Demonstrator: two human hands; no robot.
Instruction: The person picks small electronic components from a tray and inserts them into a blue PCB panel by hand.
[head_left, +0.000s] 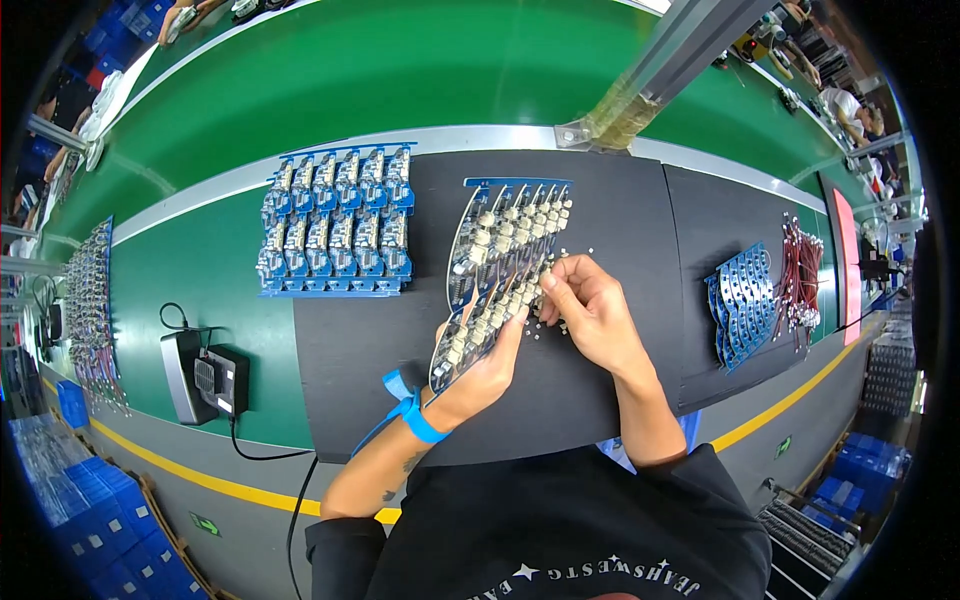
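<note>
My left hand [485, 380] grips a panel of blue circuit boards [462, 250] by its near part and holds it tilted over the dark mat. Rows of cream-coloured connectors [505, 235] stand up from the panel. At the panel's right side my right hand [597, 315] is closed, thumb and index finger pinched together by the connectors. Whatever lies between those fingertips is too small to make out. Tiny white pieces [537, 332] are scattered on the mat below this hand. A blue strap [418, 418] circles my left wrist.
Another panel of populated blue boards [337, 225] lies left of my hands. On the right are a blue panel [742, 305] and bundled dark-red wires [800, 275]. A black device [222, 380] sits at the left, and a metal post [640, 90] rises beyond the black mat [380, 370].
</note>
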